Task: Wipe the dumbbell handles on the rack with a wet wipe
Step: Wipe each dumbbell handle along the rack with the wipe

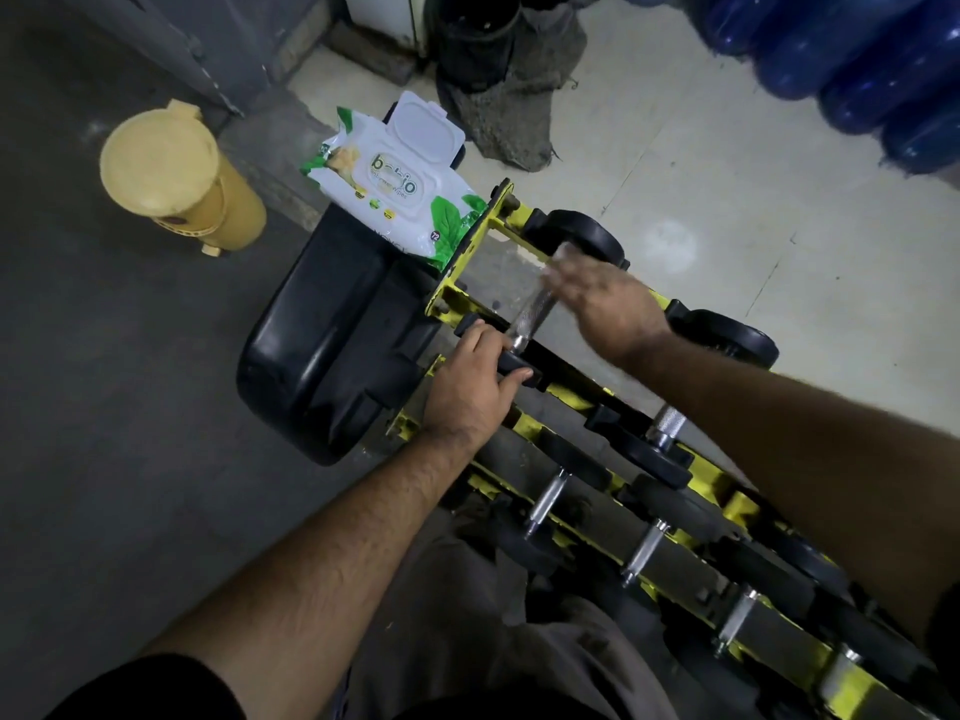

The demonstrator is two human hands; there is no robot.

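Both my forearms reach to the rack's (pixel 470 246) far end. Left hand (pixel 475 381) clamps the dumbbell's (pixel 530 309) near black weight, steadying that heavy, stiff bar. Right hand (pixel 605 298), blurred, rides its knurled handle; whether it grips a wipe I cannot tell.

A pale yellow plastic jug (pixel 179 180) with a round lid stands on the dark grey concrete floor (pixel 104 407) at the upper left. A large black moulded plastic casing (pixel 332 335) lies on that floor to the jug's right. Several dark blue translucent water bottles (pixel 852 59) are stacked at the upper right, above cream floor tiles (pixel 701 189). A black cylindrical bin (pixel 478 39) stands at the top, with a crumpled brown sack (pixel 511 116) beside it.
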